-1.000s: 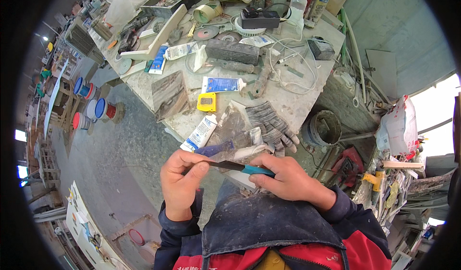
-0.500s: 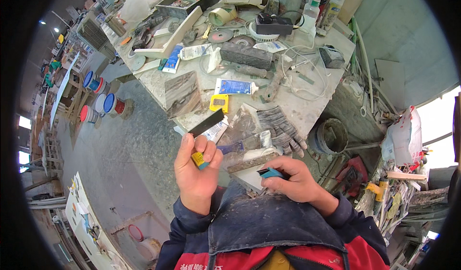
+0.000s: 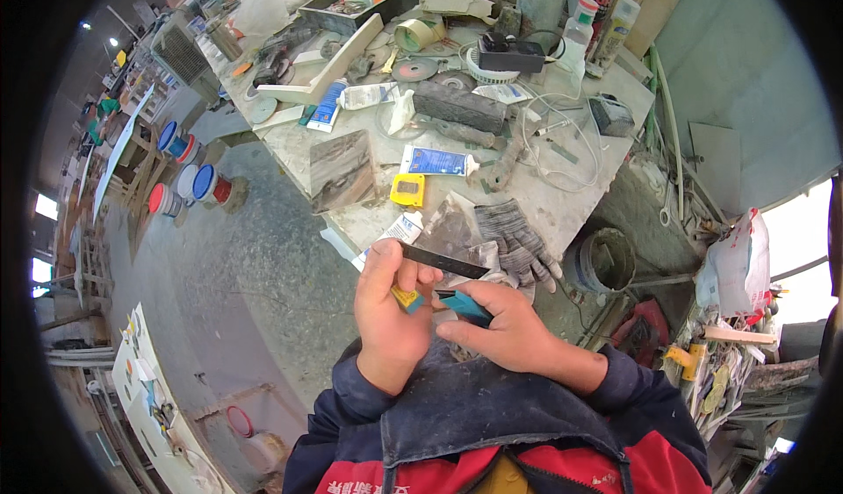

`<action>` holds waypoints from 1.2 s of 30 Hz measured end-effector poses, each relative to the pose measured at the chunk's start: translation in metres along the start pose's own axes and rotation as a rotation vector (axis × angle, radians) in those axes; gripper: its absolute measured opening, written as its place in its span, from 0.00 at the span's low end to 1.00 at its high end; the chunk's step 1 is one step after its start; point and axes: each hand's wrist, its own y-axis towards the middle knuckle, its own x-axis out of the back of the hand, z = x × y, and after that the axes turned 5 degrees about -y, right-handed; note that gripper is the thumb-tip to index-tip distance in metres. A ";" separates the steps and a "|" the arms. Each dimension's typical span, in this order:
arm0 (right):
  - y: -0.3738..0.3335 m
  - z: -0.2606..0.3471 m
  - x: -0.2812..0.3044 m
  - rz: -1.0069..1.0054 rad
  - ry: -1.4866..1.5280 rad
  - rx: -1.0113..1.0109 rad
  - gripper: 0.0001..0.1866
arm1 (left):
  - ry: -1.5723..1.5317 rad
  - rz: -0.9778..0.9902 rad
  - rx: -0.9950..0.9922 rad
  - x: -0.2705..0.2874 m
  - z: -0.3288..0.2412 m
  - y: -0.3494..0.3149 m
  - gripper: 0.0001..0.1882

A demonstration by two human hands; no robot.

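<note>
Clock directions taken from the dark strip [image 3: 443, 260], a flat, narrow piece above the near end of the bench [image 3: 571, 197], its far end angled toward 4 o'clock. Left hand [image 3: 392, 318] at 7 to 8 o'clock: fingers clamped on the strip's near end, a small yellow-and-teal piece [image 3: 407, 300] also showing at its curled fingers. Right hand [image 3: 509, 323] at 4 to 5 o'clock: thumb and fingers closed on a teal holder [image 3: 467, 309] with a dark slot-like end, at 5 o'clock, just below the strip. Hands close together; contact between them cannot be told. On the bench: white tube [image 3: 405, 227] at 10 to 11 o'clock, partly behind the left hand; yellow square-bodied tool [image 3: 407, 190] at 11; blue-and-white tube [image 3: 436, 161] at 12, dark rough block [image 3: 461, 108] beyond it; streaked grey tile [image 3: 341, 173] at 10; grey knitted glove [image 3: 518, 244] between 2 and 3. Off the bench, grey bucket [image 3: 606, 261] at 3 o'clock.
</note>
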 end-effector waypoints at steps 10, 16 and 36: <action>0.014 -0.009 -0.022 -0.086 0.009 -0.014 0.23 | -0.034 0.017 0.035 0.004 0.000 -0.007 0.14; 0.006 -0.013 -0.026 -0.021 0.160 0.158 0.20 | -0.040 -0.073 0.021 0.011 0.005 -0.003 0.10; 0.010 0.026 -0.030 -0.074 -0.315 0.327 0.25 | 0.133 -0.086 -0.210 0.009 0.001 -0.016 0.09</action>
